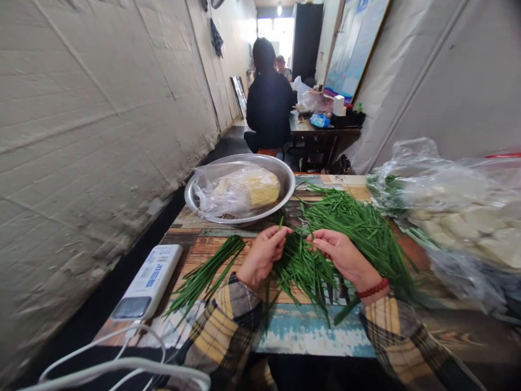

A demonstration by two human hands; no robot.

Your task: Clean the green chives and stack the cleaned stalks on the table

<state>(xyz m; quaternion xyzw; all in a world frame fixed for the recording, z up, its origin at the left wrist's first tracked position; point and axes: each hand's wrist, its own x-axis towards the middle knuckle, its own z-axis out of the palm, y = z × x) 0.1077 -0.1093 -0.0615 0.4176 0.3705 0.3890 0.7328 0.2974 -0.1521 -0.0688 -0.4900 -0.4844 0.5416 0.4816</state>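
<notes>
My left hand (265, 253) is closed in a pinch on a few green chives, whose tips poke up past the fingers. Opposite it, my right hand (342, 254) pinches a thin chive stalk between thumb and fingertips. Beneath and between both hands lies a loose heap of chives (305, 271), merging into a larger pile of chives (354, 228) behind the right hand. A neater small bunch of chives (211, 274) rests on the wooden table (317, 331), left of my left hand. How many stalks each hand holds is hard to tell.
A metal basin (240, 220) with a plastic-wrapped yellowish block (264, 188) stands behind my left hand. A white power bank (148, 282) with white cables (134, 364) lies front left. Plastic bags (468, 217) of pale pieces crowd the right. A person (267, 103) sits farther back.
</notes>
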